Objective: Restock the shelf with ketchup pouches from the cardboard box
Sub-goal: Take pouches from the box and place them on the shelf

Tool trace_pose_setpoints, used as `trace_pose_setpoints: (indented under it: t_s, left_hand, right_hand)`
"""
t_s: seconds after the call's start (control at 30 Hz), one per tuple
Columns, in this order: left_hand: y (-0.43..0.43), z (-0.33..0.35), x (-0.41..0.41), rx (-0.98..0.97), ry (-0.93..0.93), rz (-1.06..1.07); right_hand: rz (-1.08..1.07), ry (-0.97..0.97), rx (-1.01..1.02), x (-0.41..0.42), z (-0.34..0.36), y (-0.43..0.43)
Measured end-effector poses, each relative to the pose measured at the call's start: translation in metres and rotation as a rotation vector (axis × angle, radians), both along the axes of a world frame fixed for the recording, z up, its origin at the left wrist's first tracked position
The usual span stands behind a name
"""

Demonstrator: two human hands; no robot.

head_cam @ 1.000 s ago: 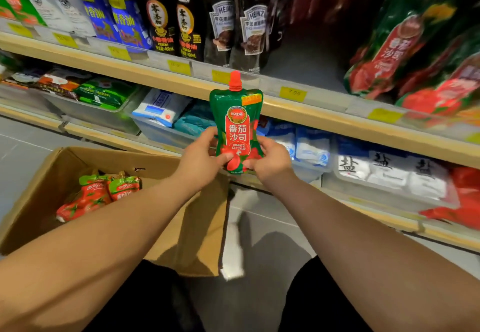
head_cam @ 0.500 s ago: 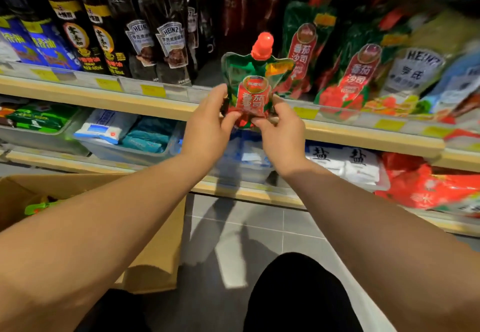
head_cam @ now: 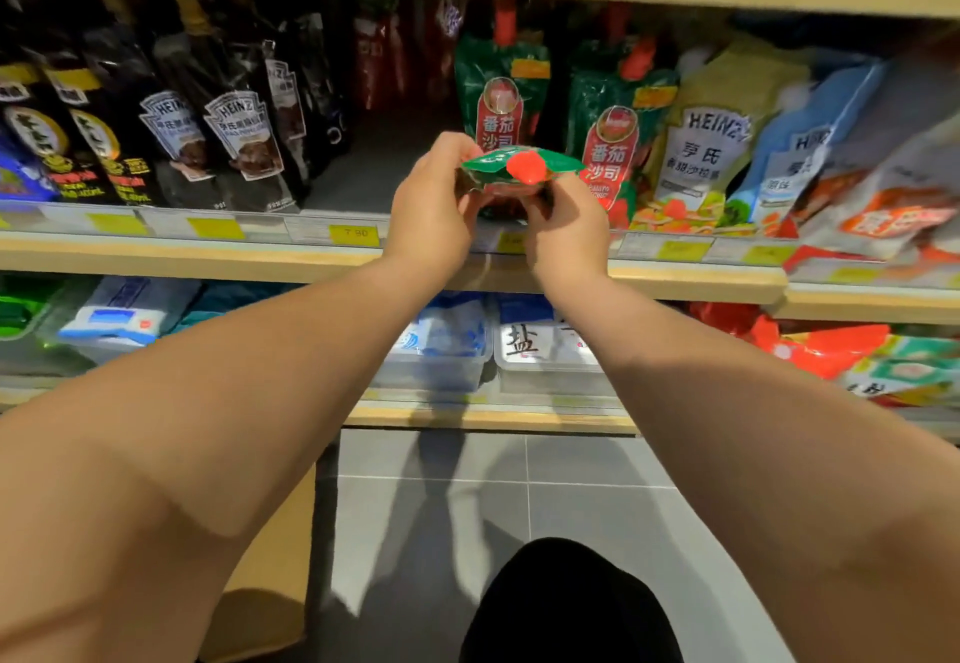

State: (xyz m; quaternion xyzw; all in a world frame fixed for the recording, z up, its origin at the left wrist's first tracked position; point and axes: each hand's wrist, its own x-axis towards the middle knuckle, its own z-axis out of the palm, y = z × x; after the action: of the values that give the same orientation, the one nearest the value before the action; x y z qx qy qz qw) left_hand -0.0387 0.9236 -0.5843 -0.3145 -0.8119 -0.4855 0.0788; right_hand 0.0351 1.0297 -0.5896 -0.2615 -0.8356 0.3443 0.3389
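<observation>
One ketchup pouch (head_cam: 498, 163), left hand (head_cam: 434, 210), right hand (head_cam: 567, 226), two shelved pouches (head_cam: 500, 91) (head_cam: 613, 143)

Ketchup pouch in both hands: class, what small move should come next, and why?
Probably tip the ketchup pouch upright onto the bare shelf beside the standing pouches: the left hand and right hand hold it tilted, cap toward the camera, not yet set down.

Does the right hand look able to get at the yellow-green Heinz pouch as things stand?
Probably not yet. The Heinz pouch stands unblocked at the shelf front, but the right hand and left hand both grip the tilted ketchup pouch; it would need to let go first.
</observation>
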Motion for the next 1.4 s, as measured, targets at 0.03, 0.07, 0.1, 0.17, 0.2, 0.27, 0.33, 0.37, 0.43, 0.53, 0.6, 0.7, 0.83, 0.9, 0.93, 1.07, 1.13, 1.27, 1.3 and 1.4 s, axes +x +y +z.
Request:
trace_pose_setpoints:
  t_s: [0.03, 0.07, 0.1, 0.17, 0.2, 0.27, 0.33, 0.37, 0.43, 0.53, 0.6, 0.7, 0.83, 0.9, 0.93, 1.07, 1.13, 1.27, 1.3, 1.4]
  left_hand:
    - [0.003, -0.002, -0.003, -0.028, -0.015, -0.003]
    - [0.004, -0.004, -0.005, -0.055, -0.027, 0.005]
    - [0.006, -0.005, -0.007, -0.074, -0.031, 0.011]
    - [0.008, -0.005, -0.010, -0.083, -0.025, 0.016]
    - [0.010, -0.005, -0.010, -0.082, -0.018, 0.019]
    - [0.014, -0.003, -0.013, -0.097, -0.007, 0.030]
    - [0.018, -0.002, -0.015, -0.121, -0.026, 0.054]
    - [0.020, -0.003, -0.017, -0.132, -0.041, 0.066]
    - [0.021, -0.005, -0.020, -0.172, -0.067, 0.079]
    - [0.020, -0.011, -0.024, -0.207, -0.086, 0.063]
    - [0.020, -0.012, -0.025, -0.211, -0.079, 0.064]
    - [0.019, -0.013, -0.026, -0.200, -0.070, 0.098]
    - [0.014, -0.015, -0.024, -0.208, -0.058, 0.053]
    - [0.011, -0.015, -0.020, -0.213, -0.092, 0.002]
    - [0.009, -0.014, -0.019, -0.211, -0.118, -0.022]
    - [-0.011, -0.014, -0.006, -0.158, -0.145, -0.059]
    - [-0.033, -0.016, 0.002, -0.119, -0.120, -0.052]
    - [-0.097, -0.027, 0.006, -0.133, -0.203, 0.010]
    - [-0.116, -0.031, 0.004, -0.158, -0.230, 0.035]
    - [-0.176, -0.049, -0.004, -0.258, -0.279, 0.125]
  right_hand:
    - [-0.012, -0.045, -0.038, -0.002, -0.003, 0.003]
    - [-0.039, -0.102, -0.043, -0.005, -0.005, 0.005]
    - [-0.072, -0.172, -0.037, -0.006, -0.007, 0.007]
    - [-0.122, -0.230, -0.014, -0.007, -0.010, 0.008]
    - [-0.130, -0.225, -0.019, -0.006, -0.010, 0.007]
    - [-0.146, -0.194, -0.043, -0.009, -0.010, 0.007]
    - [-0.170, -0.177, -0.065, -0.013, -0.012, 0.008]
    - [-0.179, -0.170, -0.067, -0.015, -0.012, 0.009]
    - [-0.197, -0.163, -0.063, -0.017, -0.013, 0.007]
    - [-0.225, -0.139, -0.024, -0.019, -0.020, 0.006]
    - [-0.232, -0.089, 0.023, -0.017, -0.025, 0.005]
    - [-0.240, -0.016, 0.090, -0.015, -0.029, 0.001]
    - [-0.212, -0.065, 0.183, -0.010, -0.035, -0.002]
    - [-0.152, -0.096, 0.193, -0.005, -0.039, -0.005]
    - [-0.113, -0.097, 0.175, -0.001, -0.040, -0.008]
    - [-0.005, -0.079, 0.117, 0.018, -0.040, -0.029]
    - [0.035, -0.097, 0.104, 0.025, -0.041, -0.043]
    - [0.177, -0.195, -0.020, 0.026, -0.045, -0.085]
    - [0.212, -0.228, -0.037, 0.023, -0.047, -0.098]
    - [0.324, -0.297, -0.098, 0.010, -0.058, -0.141]
